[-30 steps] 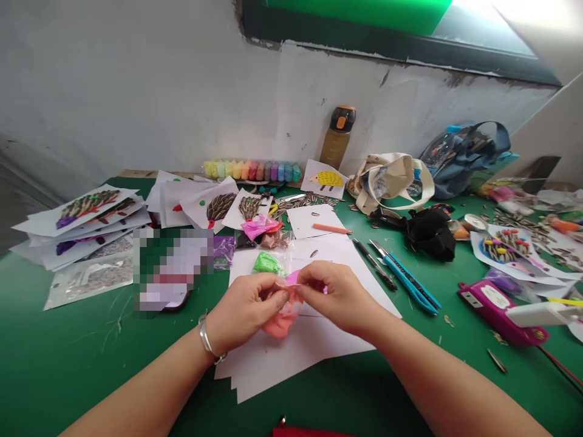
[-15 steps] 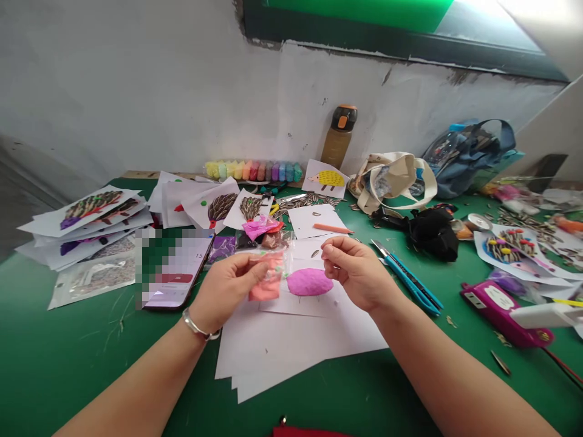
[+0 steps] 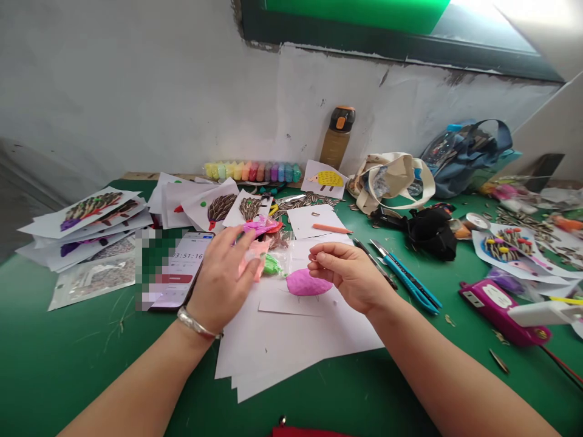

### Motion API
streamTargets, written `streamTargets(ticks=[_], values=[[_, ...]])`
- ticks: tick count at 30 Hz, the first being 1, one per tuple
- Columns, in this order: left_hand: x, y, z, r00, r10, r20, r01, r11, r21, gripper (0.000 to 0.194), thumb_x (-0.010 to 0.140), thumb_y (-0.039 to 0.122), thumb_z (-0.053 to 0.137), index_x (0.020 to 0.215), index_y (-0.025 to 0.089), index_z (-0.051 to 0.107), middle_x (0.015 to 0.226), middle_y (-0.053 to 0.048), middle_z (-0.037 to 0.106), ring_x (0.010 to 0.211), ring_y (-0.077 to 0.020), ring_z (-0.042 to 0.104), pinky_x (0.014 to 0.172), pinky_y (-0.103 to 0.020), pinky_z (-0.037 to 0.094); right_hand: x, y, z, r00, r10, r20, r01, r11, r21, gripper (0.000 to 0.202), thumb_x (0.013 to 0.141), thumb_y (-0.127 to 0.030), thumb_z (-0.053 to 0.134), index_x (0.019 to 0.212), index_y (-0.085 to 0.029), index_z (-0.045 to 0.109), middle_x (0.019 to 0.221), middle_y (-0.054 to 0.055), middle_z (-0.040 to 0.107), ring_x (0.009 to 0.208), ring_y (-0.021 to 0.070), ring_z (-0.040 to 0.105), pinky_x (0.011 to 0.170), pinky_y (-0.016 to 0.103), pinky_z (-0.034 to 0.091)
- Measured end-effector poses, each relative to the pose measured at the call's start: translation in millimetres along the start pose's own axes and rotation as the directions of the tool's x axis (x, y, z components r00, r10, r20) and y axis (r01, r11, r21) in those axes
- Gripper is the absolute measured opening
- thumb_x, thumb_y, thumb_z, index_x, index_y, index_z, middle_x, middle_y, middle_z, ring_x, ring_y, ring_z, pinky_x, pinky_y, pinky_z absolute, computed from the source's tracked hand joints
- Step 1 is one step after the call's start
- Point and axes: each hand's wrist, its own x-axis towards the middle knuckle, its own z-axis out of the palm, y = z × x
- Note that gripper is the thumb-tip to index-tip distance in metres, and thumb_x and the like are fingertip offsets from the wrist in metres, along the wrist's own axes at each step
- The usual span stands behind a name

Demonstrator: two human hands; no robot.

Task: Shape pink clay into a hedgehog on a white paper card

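My left hand [image 3: 223,273] has its fingers spread at the near side of a heap of clay packets. Partly behind its fingers lies a salmon-orange clay packet [image 3: 255,258], with green clay [image 3: 272,265] at its right and a pink clay packet [image 3: 260,227] above. Over the paper, my right hand [image 3: 339,267] is closed in a pinch; whatever the fingertips hold is too small to make out. Just left of that hand, a flattened purple clay oval [image 3: 307,283] sits on a white sheet [image 3: 289,308], with short pencilled lines below it.
A phone [image 3: 175,273] lies left of my left hand, near stacked seed pictures [image 3: 91,212]. To the right are a blue-handled cutter [image 3: 412,282] and a magenta device [image 3: 498,309]. Behind stand a bottle [image 3: 337,136], a clay strip [image 3: 252,172] and a cloth bag [image 3: 387,179]; sunflower seeds [image 3: 300,203] lie scattered.
My left hand has moved left and let go of the orange clay packet, which now lies by the heap. My pinched right hand has shifted slightly left and down.
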Motion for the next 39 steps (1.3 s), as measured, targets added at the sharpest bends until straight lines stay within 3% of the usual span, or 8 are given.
streamTargets(ticks=[3,6,13,18,24,31,35,39], values=[[-7,11,6.3,0.939,0.244,0.242,-0.266,0.962,0.06,0.034,0.097,0.029,0.049,0.124,0.02,0.068,0.146,-0.013,0.056,0.143,-0.035,0.039,0.117,-0.059,0.031,0,1,2,1.0,0.01,-0.003,-0.01,1.0,0.014,0.024,0.065,-0.029,0.088,0.082,-0.017,0.077,0.081,0.003,0.072,0.075,0.0153,0.07,0.083,0.035,0.059],[-11,14,12.8,0.891,0.245,0.381,-0.324,0.933,0.158,0.03,0.096,0.033,0.053,0.115,0.022,0.073,0.144,-0.014,0.057,0.142,-0.0441,0.038,0.11,-0.075,0.026,0,1,3,1.0,0.018,-0.012,-0.018,1.0,0.022,0.024,0.063,-0.028,0.089,0.081,-0.016,0.078,0.083,0.004,0.074,0.079,0.0162,0.072,0.086,0.034,0.058],[-6,-3,12.8,0.975,0.081,0.209,-0.146,0.936,0.319,0.03,0.093,0.032,0.058,0.111,0.015,0.076,0.142,-0.019,0.058,0.139,-0.0502,0.038,0.107,-0.078,0.027,0,3,0,1.0,0.026,-0.01,-0.025,1.0,0.018,0.024,0.066,-0.028,0.087,0.085,-0.016,0.077,0.089,0.006,0.076,0.085,0.0176,0.073,0.086,0.031,0.059],[-10,9,8.7,0.988,0.151,0.018,-0.15,0.986,-0.069,0.031,0.096,0.032,0.056,0.113,0.013,0.074,0.123,-0.015,0.071,0.126,-0.0314,0.059,0.111,-0.049,0.043,-3,3,4,1.0,-0.014,0.012,0.014,0.998,-0.063,0.029,0.075,-0.033,0.082,0.098,-0.018,0.071,0.089,0.005,0.075,0.071,0.014,0.071,0.069,0.028,0.058],[-18,35,6.5,0.967,0.049,0.248,0.056,0.916,-0.396,0.025,0.095,0.035,0.061,0.113,0.023,0.074,0.106,-0.003,0.078,0.093,-0.0181,0.072,0.083,-0.026,0.054,-12,15,23,0.982,-0.002,0.191,0.045,0.974,-0.221,0.025,0.08,-0.038,0.076,0.086,-0.018,0.062,0.071,0.0,0.07,0.062,0.0133,0.065,0.056,0.025,0.051],[-12,42,2.1,0.917,0.016,0.399,0.201,0.846,-0.494,0.018,0.096,0.028,0.061,0.099,0.031,0.078,0.091,0.006,0.078,0.08,-0.0125,0.069,0.075,-0.02,0.049,-15,22,28,0.978,-0.046,0.203,0.124,0.913,-0.39,0.018,0.085,-0.035,0.067,0.079,-0.019,0.063,0.068,-0.004,0.063,0.057,0.0093,0.058,0.056,0.023,0.047],[-11,42,1.3,0.89,-0.11,0.443,0.35,0.788,-0.506,0.016,0.092,0.033,0.064,0.094,0.027,0.079,0.09,0.003,0.078,0.08,-0.015,0.068,0.074,-0.022,0.05,-17,20,26,0.95,-0.171,0.26,0.297,0.747,-0.595,0.014,0.091,-0.029,0.059,0.086,-0.021,0.069,0.074,-0.002,0.067,0.065,0.0114,0.061,0.062,0.024,0.047],[-9,41,0.5,0.808,-0.229,0.543,0.535,0.672,-0.513,0.019,0.086,0.037,0.067,0.091,0.023,0.079,0.084,-0.001,0.077,0.081,-0.0181,0.068,0.075,-0.026,0.052,-18,22,23,0.862,-0.326,0.388,0.506,0.526,-0.683,0.02,0.095,-0.018,0.053,0.086,-0.023,0.07,0.083,-0.001,0.072,0.078,0.0125,0.064,0.072,0.025,0.047]])
